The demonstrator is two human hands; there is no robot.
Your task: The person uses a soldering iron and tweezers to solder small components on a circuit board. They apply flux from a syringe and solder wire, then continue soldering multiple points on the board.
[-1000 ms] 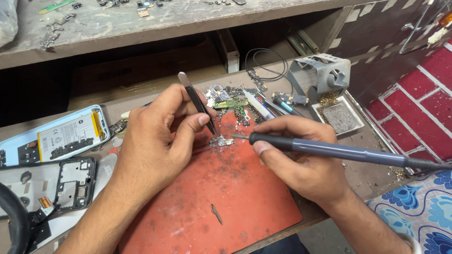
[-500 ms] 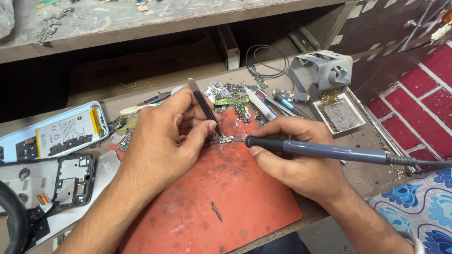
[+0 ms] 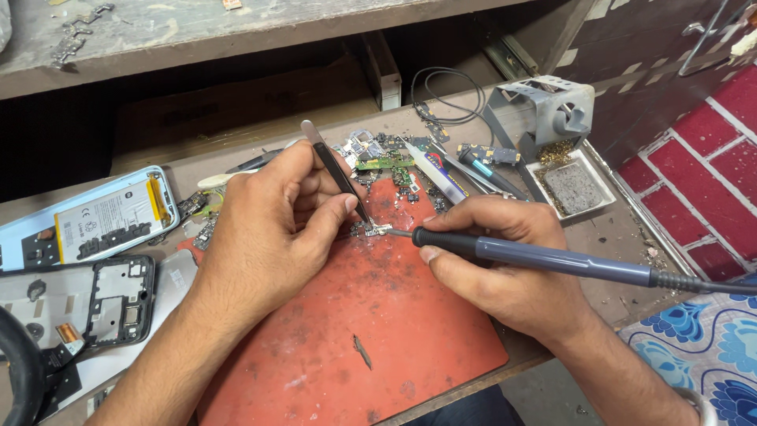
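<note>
My left hand (image 3: 272,225) grips black-tipped metal tweezers (image 3: 331,167), whose tips press on a small metal circuit part (image 3: 375,229) lying on the red work mat (image 3: 347,347). My right hand (image 3: 493,264) holds a grey soldering iron (image 3: 552,259) like a pen. Its tip touches the right side of the small part. The iron's cable runs off to the right edge.
An opened light-blue phone with battery (image 3: 95,217) and a black phone frame (image 3: 79,304) lie at left. Loose circuit boards and tools (image 3: 394,158) sit behind the mat. A soldering stand with sponge tray (image 3: 564,170) is at right; a shelf runs overhead.
Both hands stayed on the small part; the view shifted slightly, and the tweezers and iron tip moved a little nearer the mat's middle.
</note>
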